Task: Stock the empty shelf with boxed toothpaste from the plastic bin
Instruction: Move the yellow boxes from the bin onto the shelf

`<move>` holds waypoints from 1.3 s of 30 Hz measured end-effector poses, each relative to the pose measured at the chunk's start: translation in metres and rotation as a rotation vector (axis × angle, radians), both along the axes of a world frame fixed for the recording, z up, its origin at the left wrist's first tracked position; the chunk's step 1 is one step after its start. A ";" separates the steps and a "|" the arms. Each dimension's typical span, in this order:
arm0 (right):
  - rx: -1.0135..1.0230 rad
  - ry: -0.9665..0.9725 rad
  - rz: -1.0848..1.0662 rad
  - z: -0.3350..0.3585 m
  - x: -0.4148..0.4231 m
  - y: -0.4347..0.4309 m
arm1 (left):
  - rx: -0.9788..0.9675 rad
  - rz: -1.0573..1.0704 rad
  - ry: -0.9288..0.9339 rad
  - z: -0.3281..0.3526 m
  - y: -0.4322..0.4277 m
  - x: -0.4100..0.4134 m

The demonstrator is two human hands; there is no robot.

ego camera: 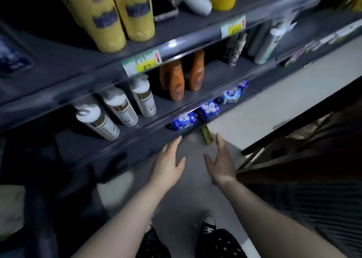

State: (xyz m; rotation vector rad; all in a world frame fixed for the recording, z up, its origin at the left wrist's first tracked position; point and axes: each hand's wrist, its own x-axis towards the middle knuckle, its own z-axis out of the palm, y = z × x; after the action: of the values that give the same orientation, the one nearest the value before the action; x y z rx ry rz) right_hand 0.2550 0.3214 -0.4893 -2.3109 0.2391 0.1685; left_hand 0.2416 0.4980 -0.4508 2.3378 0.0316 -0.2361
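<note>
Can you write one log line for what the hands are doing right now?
left hand: open, empty | right hand: open, empty | both: held out low beside shelf | toothpaste: none held | bin: not in view

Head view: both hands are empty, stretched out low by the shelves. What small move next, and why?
Probably extend the right hand to pick up the small greenish box on the floor. Both it and the left hand are open and hold nothing, and the right one is nearest that box. Whether it is toothpaste is too blurred to tell.
</note>
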 end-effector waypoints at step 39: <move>-0.356 0.450 -0.205 -0.451 0.173 -0.041 | -0.012 -0.270 -0.002 -0.413 0.023 0.118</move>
State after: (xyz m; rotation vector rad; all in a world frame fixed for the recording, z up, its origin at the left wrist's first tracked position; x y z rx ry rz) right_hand 0.4277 0.2805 -0.9405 -2.5516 0.7847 0.5834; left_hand 0.3595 0.5211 -0.8639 2.3268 -0.2866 -0.3656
